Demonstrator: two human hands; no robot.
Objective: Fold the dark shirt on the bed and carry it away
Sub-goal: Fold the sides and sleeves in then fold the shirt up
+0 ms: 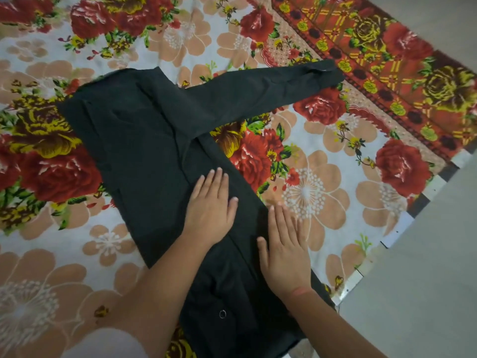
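The dark shirt (144,130) lies spread flat on the flowered bed sheet (322,192), running from the upper left down to the near edge. One long sleeve stretches out to the upper right, its cuff near the sheet's patterned border. My left hand (210,205) rests flat on the shirt's middle with straight fingers. My right hand (285,246) lies flat along the shirt's right edge, fingers straight, partly on the sheet. A small round button or ring shows on the fabric between my forearms.
The bed's edge runs diagonally at the right, with grey floor (426,293) beyond it. A red and yellow patterned border (374,55) crosses the sheet at the upper right. Sheet shows on the left of the shirt.
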